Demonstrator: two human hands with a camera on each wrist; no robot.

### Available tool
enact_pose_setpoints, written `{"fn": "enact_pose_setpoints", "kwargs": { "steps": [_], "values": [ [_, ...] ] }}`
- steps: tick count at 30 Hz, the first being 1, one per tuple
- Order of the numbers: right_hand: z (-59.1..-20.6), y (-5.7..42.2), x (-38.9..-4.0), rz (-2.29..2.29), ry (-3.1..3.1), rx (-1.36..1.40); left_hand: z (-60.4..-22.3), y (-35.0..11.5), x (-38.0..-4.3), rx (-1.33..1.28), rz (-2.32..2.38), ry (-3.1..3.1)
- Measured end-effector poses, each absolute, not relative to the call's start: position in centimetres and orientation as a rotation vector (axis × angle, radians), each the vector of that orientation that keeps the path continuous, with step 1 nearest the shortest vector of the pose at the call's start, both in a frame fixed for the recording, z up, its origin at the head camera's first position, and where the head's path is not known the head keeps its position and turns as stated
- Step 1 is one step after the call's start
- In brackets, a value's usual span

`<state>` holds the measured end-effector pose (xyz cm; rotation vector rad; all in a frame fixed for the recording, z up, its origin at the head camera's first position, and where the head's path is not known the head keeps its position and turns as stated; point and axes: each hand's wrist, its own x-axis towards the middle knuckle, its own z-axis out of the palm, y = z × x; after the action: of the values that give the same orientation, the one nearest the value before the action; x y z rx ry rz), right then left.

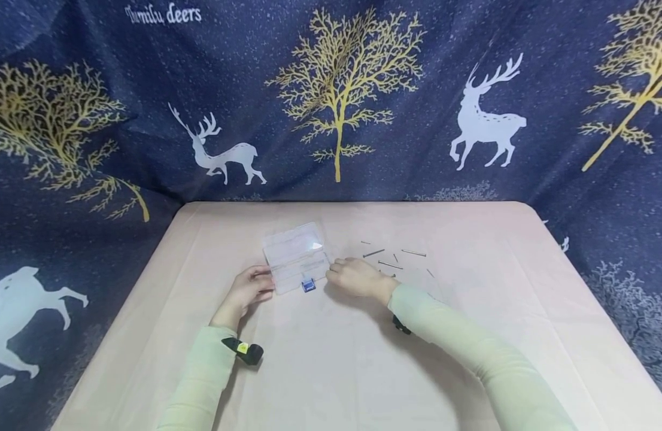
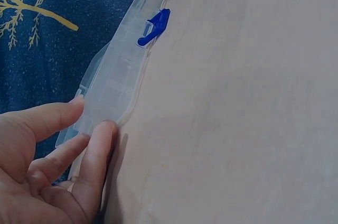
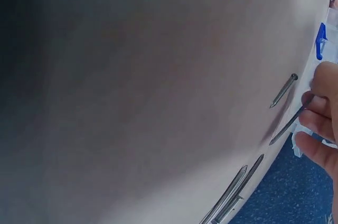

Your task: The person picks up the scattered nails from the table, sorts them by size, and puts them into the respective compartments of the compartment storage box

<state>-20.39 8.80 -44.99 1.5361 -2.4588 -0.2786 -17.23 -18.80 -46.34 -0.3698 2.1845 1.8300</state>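
Note:
A clear plastic box [image 1: 288, 279] lies with its lid [image 1: 292, 242] swung back to the far side. Its blue latch [image 1: 308, 285] hangs at the front edge. My left hand [image 1: 248, 288] holds the box's left end, thumb and fingertips at its edge in the left wrist view. At the right end is my right hand [image 1: 358, 276], fingers bent. The right wrist view shows it pinching a grey metal nail [image 3: 289, 124], the pointed end sticking out. Part of that nail is hidden by the fingers.
Several loose nails [image 1: 374, 253] of different lengths are scattered right of the box, some partly behind the right hand. A pale cloth covers the table [image 1: 331, 371]. Beyond its far edge hangs a dark blue curtain [image 1: 385, 161] with deer and trees.

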Motion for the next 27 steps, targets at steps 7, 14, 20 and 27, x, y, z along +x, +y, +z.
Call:
{"fn": "enact_pose_setpoints", "kwargs": {
  "steps": [7, 14, 20, 27],
  "values": [
    [-44.4, 9.1, -20.4, -0.152, -2.5, 1.45, -46.4, -18.9, -17.3, -0.353, 1.827, 2.181],
    [-43.9, 9.5, -20.5, 0.146, -2.52, 1.338, -46.6, -19.0, -17.3, -0.339, 1.845, 2.182],
    [-43.8, 10.0, -20.8, 0.542, -2.491, 1.143, -46.6, -18.9, -17.3, -0.333, 1.845, 2.187],
    [-43.6, 10.1, -21.0, 1.152, -2.498, 0.899, -46.6, -19.0, -17.4, -0.33, 1.848, 2.188]
  ]
}}
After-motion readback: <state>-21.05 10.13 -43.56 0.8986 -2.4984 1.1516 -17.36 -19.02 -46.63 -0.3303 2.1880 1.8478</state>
